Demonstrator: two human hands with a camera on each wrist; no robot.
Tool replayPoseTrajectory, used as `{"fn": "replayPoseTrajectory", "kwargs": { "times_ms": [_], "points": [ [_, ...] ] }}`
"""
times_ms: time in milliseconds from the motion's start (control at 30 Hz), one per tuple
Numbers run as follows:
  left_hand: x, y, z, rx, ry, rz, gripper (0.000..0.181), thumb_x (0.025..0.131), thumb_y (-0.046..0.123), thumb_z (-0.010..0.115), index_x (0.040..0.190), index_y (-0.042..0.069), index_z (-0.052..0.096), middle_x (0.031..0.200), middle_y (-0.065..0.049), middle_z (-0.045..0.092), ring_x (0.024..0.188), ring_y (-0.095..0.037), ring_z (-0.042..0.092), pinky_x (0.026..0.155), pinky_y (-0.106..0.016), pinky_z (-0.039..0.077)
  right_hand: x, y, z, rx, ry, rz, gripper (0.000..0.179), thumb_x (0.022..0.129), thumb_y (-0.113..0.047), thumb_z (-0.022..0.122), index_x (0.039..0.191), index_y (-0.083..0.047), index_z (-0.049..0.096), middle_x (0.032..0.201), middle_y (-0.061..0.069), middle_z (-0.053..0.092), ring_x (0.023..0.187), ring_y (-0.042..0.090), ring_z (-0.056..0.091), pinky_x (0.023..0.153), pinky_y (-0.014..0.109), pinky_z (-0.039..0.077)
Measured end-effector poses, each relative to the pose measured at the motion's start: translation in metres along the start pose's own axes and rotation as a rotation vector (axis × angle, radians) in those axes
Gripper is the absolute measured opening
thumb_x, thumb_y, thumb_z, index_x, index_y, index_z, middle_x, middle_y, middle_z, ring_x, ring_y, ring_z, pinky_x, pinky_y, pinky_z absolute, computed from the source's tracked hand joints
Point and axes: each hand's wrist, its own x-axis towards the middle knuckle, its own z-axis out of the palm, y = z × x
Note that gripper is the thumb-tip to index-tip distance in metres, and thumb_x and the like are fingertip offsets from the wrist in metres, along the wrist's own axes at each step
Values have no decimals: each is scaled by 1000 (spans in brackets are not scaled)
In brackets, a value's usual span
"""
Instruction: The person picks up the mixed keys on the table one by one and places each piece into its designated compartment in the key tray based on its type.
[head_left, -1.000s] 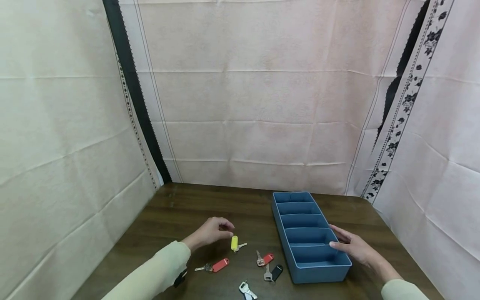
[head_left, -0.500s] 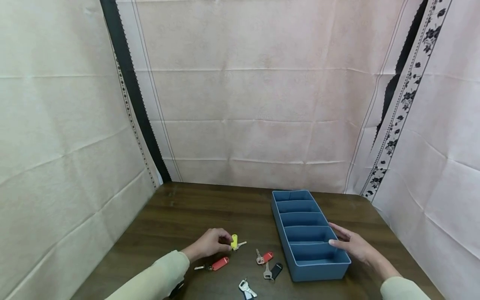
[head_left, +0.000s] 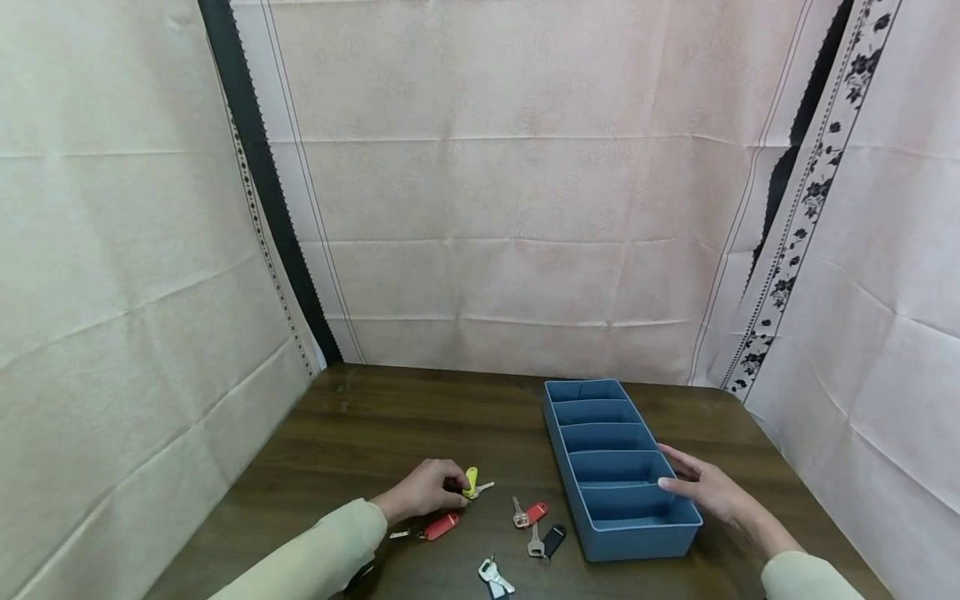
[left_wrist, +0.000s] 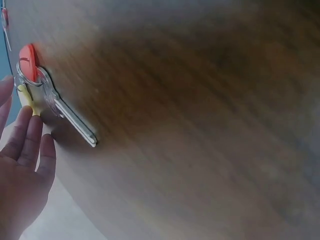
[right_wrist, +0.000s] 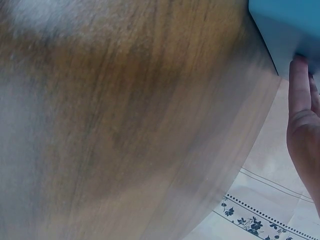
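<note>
In the head view, my left hand (head_left: pixel 425 489) pinches a yellow key tag (head_left: pixel 471 482) with a small silver key (head_left: pixel 483 487) on it; the tag is tilted. The left wrist view shows the fingertips against the yellow tag (left_wrist: pixel 26 96), beside a red-tagged key (left_wrist: pixel 74 120). My right hand (head_left: pixel 708 490) holds the near right side of a blue divided box (head_left: pixel 637 546), thumb over the rim and fingers along the outer wall. The right wrist view shows straight fingers (right_wrist: pixel 300 90) on that wall; the thumb is hidden there.
On the brown table lie a red key tag (head_left: pixel 440 527) near my left wrist, another red tag (head_left: pixel 536 513), a black tag (head_left: pixel 553 542) left of the box, and silver keys (head_left: pixel 493 575) at the front. Pale cloth (head_left: pixel 487 208) hangs around the table's back and sides.
My left hand has come down to the yellow tag and taken hold of it, tipping it up from the table. The right hand and the box have stayed in place.
</note>
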Motion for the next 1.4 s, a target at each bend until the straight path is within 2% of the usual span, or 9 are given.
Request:
{"fn": "replayPoseTrajectory", "kwargs": {
  "times_ms": [333, 667, 833, 1100, 1200, 1400],
  "points": [
    [8, -3, 3, 145, 4, 109, 11, 80, 10, 82, 86, 13, 74, 87, 10, 62, 82, -3, 56, 76, -26, 48, 0, 1, 0, 30, -10, -1, 75, 97, -31, 64, 155, -2, 25, 149, 35, 33, 132, 54, 38, 96, 66, 40],
    [9, -1, 3, 219, 1, 140, 10, 80, 11, 81, 81, 15, 73, 85, 12, 60, 80, -2, 54, 76, -26, 47, 0, 0, 0, 17, -12, 2, 75, 98, -31, 64, 155, -3, 25, 150, 35, 31, 133, 55, 36, 96, 67, 40],
    [9, 2, 3, 226, -5, 133, 11, 80, 13, 82, 81, 16, 72, 85, 12, 60, 80, -3, 54, 75, -25, 46, -1, 1, 0, 14, -11, -2, 75, 98, -31, 64, 155, -2, 26, 150, 35, 32, 133, 55, 36, 96, 66, 40],
    [11, 6, 2, 239, -40, 73, 12, 82, 16, 82, 82, 20, 71, 87, 13, 58, 81, -5, 53, 76, -27, 45, -1, 0, 0, 21, -20, -2, 75, 98, -31, 64, 155, -2, 25, 150, 36, 30, 134, 55, 35, 97, 67, 39],
    [12, 5, 4, 252, -45, 70, 12, 82, 17, 81, 82, 22, 71, 87, 13, 58, 81, -5, 53, 75, -27, 45, 0, 0, 0, 20, -20, 4, 76, 98, -32, 63, 155, -2, 24, 150, 35, 30, 134, 55, 35, 96, 66, 40],
    [14, 6, 5, 273, -43, 105, 9, 85, 18, 79, 81, 21, 71, 87, 14, 57, 81, -3, 52, 75, -26, 45, 2, 2, -1, -2, -12, 18, 76, 98, -34, 63, 156, -3, 24, 150, 35, 31, 133, 55, 37, 94, 65, 42]
  ]
}}
